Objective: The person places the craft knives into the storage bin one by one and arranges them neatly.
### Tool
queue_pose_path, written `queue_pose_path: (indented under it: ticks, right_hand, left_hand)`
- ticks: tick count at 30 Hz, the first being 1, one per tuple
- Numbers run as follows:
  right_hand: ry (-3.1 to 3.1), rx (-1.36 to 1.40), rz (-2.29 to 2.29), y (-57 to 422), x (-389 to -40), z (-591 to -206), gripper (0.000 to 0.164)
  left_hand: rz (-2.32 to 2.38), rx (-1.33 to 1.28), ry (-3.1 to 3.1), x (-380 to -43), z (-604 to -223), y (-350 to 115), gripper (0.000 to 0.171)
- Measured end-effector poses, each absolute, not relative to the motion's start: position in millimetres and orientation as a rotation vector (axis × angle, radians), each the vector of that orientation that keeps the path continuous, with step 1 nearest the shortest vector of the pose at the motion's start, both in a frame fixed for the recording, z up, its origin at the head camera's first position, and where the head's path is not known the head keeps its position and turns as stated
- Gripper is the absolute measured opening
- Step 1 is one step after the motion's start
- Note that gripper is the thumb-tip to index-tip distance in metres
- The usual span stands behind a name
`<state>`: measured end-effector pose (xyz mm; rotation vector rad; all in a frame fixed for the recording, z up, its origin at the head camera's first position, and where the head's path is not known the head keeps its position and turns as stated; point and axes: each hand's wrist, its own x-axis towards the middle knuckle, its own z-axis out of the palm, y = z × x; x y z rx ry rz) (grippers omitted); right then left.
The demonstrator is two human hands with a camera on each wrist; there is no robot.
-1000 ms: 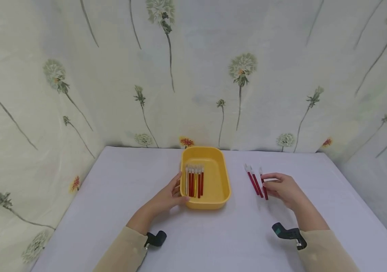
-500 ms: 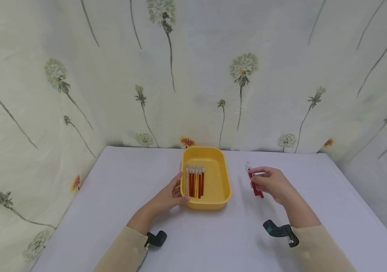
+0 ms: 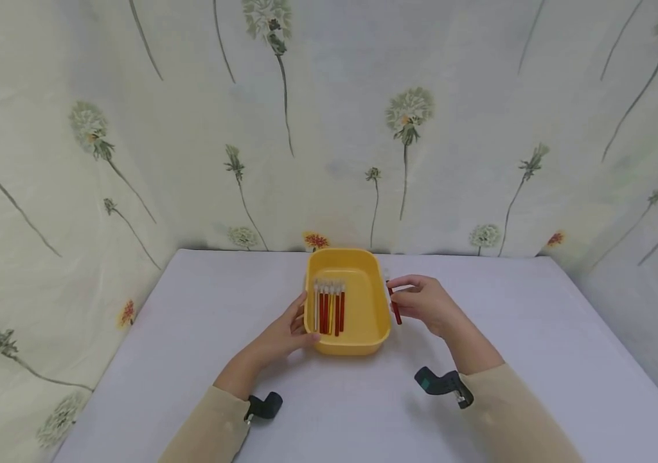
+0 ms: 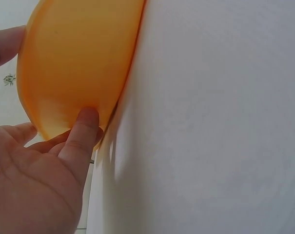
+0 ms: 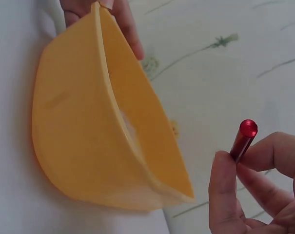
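My left hand [image 3: 279,337] holds the near left corner of a yellow plastic tray [image 3: 366,308], thumb at the rim and fingers against the outer wall. In the left wrist view, its fingertips touch the tray's wall [image 4: 79,63]. Inside the tray, along its left side, several slim sticks [image 3: 326,314] with pale tips lie in a row, mostly red, one yellow and one whitish. My right hand [image 3: 424,302] pinches a slim red pen-like stick [image 3: 396,311] just outside the tray's right wall. Its round red end [image 5: 248,128] faces the right wrist camera. Whether other sticks lie behind this hand, I cannot tell.
The tray stands on a white-covered table [image 3: 329,405], near its back edge. A pale cloth [image 3: 329,128] printed with dandelions hangs behind. Dark devices are strapped at the left wrist [image 3: 265,406] and the right wrist [image 3: 443,384].
My right hand has moved left from the loose red sticks on the table to the tray's right side, carrying a red stick. My left hand and the tray have stayed in place.
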<state>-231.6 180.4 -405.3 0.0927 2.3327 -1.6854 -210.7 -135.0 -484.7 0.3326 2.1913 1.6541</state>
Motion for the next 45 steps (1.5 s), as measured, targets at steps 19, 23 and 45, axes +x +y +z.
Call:
queue_pose_path:
  ticks: [19, 23, 45]
  right_hand:
    - [2.171, 0.314, -1.880, 116, -239, -420, 0.036]
    - [2.136, 0.351, -1.952, 102, -237, -425, 0.037]
    - [1.967, 0.493, -2.152, 74, -244, -457, 0.037]
  left_hand:
    - [1.660, 0.313, 2.195, -211, -485, -135, 0.100]
    - [1.667, 0.322, 2.184, -211, -484, -135, 0.100]
    - [1.649, 0.353, 2.192, -208, -479, -134, 0.100]
